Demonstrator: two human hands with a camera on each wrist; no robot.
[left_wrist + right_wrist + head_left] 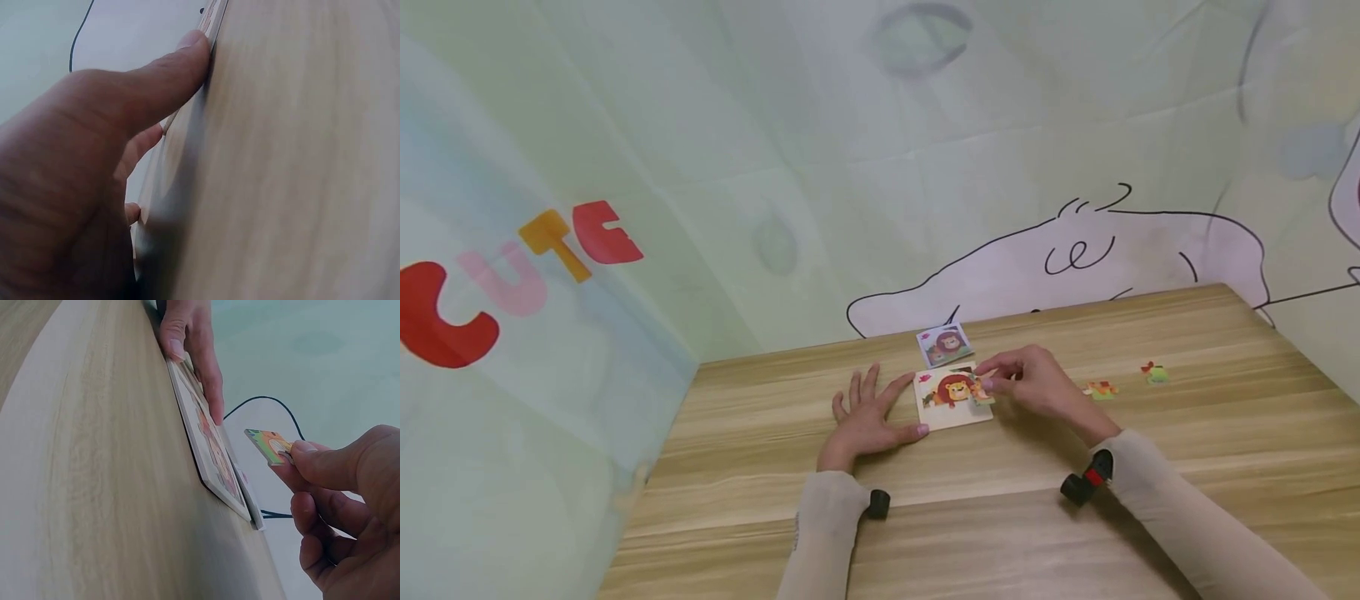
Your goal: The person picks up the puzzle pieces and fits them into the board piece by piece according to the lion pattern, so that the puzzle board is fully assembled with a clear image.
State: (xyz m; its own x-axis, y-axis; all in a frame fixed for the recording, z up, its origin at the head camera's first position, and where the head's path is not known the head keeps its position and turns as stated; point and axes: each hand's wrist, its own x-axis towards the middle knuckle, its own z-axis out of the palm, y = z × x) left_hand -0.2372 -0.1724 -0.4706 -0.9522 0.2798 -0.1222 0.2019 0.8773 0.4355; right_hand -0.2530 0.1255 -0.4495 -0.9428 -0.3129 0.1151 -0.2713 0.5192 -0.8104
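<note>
A square lion puzzle board lies flat on the wooden table. My left hand lies flat on the table just left of it, fingers spread. Its thumb presses the board's edge. My right hand hovers over the board's right side and pinches a small colourful puzzle piece between thumb and forefinger. In the right wrist view the piece is held a little above the board, not touching it.
A small picture card of the lion lies just behind the board. Two loose puzzle pieces lie on the table to the right. A printed curtain wall closes off the back and left.
</note>
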